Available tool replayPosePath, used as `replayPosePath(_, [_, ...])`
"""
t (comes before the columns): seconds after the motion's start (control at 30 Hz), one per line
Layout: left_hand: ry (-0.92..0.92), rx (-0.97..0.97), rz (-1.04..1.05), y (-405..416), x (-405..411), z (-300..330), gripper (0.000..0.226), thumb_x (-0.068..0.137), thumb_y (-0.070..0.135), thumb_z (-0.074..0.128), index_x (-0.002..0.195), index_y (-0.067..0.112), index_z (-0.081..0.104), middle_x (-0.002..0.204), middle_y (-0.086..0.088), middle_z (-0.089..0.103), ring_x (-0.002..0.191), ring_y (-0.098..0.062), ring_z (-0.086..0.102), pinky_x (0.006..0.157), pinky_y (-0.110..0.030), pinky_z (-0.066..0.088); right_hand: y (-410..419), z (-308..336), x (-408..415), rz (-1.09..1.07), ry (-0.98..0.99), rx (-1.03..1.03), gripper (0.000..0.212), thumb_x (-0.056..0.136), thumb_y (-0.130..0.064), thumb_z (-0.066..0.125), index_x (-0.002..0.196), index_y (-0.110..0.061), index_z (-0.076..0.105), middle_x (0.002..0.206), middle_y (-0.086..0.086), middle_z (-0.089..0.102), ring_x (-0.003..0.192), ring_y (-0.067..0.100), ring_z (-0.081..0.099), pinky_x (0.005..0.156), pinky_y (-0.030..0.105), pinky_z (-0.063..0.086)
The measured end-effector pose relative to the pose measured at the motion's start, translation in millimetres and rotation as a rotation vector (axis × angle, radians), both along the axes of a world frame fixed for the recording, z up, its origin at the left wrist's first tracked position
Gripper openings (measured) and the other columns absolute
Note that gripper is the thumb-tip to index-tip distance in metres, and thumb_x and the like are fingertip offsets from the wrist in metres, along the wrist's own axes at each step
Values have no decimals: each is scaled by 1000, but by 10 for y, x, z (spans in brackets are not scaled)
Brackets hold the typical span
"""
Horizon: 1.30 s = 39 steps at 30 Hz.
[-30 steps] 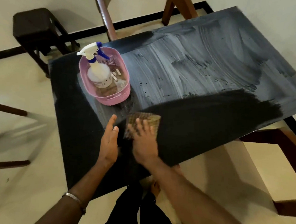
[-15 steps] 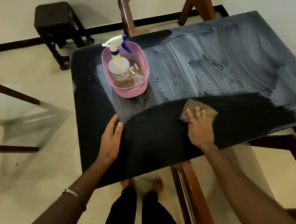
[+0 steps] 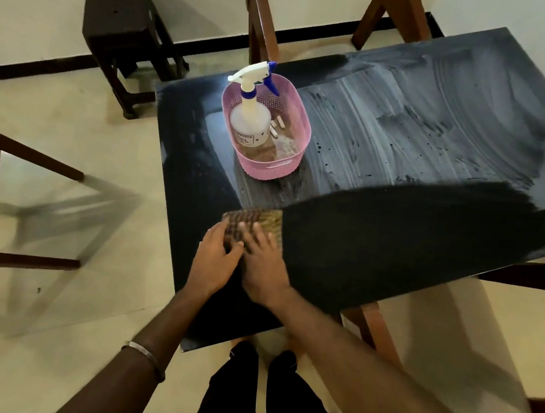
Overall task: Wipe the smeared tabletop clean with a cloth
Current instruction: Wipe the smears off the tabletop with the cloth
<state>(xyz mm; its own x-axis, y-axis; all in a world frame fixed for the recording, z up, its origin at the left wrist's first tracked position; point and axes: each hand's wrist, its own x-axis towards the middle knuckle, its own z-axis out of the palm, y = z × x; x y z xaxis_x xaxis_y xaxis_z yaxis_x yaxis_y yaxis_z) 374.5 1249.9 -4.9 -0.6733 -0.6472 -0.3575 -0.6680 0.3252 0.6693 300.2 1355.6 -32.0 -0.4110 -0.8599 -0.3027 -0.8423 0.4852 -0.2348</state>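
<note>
Stool (image 3: 122, 34), dark, stands on the floor at far left, near the wall. Dark desk (image 3: 183, 174) fills the middle and right. Left hand (image 3: 214, 260) lies on the desk near its front edge, fingers bent onto the left edge of the cloth (image 3: 257, 219); motion blur, so cannot tell whether it pinches the cloth or only presses it. Metal bracelet (image 3: 144, 354) on the left wrist. Cloth is brown, checked, flat on the desk between the hands and the basket. Right hand (image 3: 262, 263) just beside the left, fingers straight and spread, pressing flat on the cloth. Pink basket (image 3: 301, 150) sits behind the cloth; spray bottle (image 3: 249, 121) stands upright inside at its left, small white sticks (image 3: 276, 127) beside it. Right of the basket: white streaky smear (image 3: 399, 128) over the far half of the desk. Near half, right of the hands, is clean black.
</note>
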Motion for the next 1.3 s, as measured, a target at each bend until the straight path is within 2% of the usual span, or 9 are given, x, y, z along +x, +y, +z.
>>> replayPosePath(0.13, [-15, -26, 114, -150, 95, 29, 61, 94, 34, 57, 148, 20, 35, 151, -7, 36, 132, -22, 45, 107, -35, 36, 148, -79, 99, 184, -2, -21, 66, 95, -26, 46, 156, -32, 19, 166, 0, 2, 153, 25, -5, 123, 47, 1])
replayPosePath(0.37, [71, 63, 108, -231, 144, 82, 61, 94, 33, 59, 149, 24, 34, 154, 1, 36, 139, -18, 37, 112, -39, 34, 1257, 50, -1611, -530, 172, 0, 60, 97, -23, 38, 156, -25, 25, 163, 10, 21, 149, 35, 18, 122, 54, 15])
replayPosePath(0.53, [125, 94, 138, -294, 166, 100, 60, 94, 31, 60, 149, 26, 34, 154, 4, 36, 140, -16, 36, 113, -40, 35, 1085, 15, -1960, -872, 117, 85, 67, 96, -21, 47, 158, -22, 19, 164, 17, 12, 147, 44, 12, 120, 54, 14])
replayPosePath(0.67, [175, 77, 163, -365, 203, 108, 58, 95, 30, 59, 148, 26, 36, 152, 5, 39, 138, -13, 37, 108, -31, 34, 205, 35, -1113, -561, 167, -19, 73, 85, -18, 51, 154, -20, 30, 161, 17, 24, 144, 43, 21, 122, 51, 3])
replayPosePath(0.73, [205, 58, 169, -393, 226, 135, 55, 95, 30, 58, 146, 25, 38, 150, 5, 42, 136, -12, 39, 106, -27, 34, -201, 32, -505, -370, 99, -82, 73, 84, -18, 52, 153, -26, 33, 161, 11, 26, 145, 40, 21, 122, 52, 9])
replayPosePath(0.87, [237, 37, 168, -462, 270, 180, 50, 96, 29, 56, 144, 24, 42, 143, 2, 50, 129, -14, 48, 106, -32, 41, -597, -60, 414, 118, -22, -45, 66, 97, -28, 45, 157, -26, 18, 166, 3, 7, 152, 29, -7, 122, 47, -6])
replayPosePath(0.97, [223, 47, 155, -540, 272, 174, 52, 96, 30, 57, 145, 24, 41, 146, 1, 47, 131, -15, 46, 108, -34, 40, -486, -73, 269, 215, -38, -50, 66, 96, -24, 47, 156, -29, 19, 166, 0, 3, 152, 23, -8, 123, 44, -3])
replayPosePath(1.13, [238, 71, 111, -579, 186, 147, 55, 94, 31, 60, 145, 26, 41, 147, 5, 45, 133, -12, 44, 108, -33, 40, 264, -22, -919, -233, 107, -101, 63, 95, -15, 42, 156, -28, 28, 164, 6, 20, 150, 31, 17, 122, 45, 15])
replayPosePath(1.3, [225, 99, 46, -480, 37, 146, 57, 92, 34, 61, 145, 31, 38, 150, 9, 42, 134, -4, 37, 106, -26, 35, 1285, -12, -2039, -764, 123, 63, 62, 100, -20, 42, 158, -20, 19, 164, 16, 13, 149, 41, 12, 122, 53, 10])
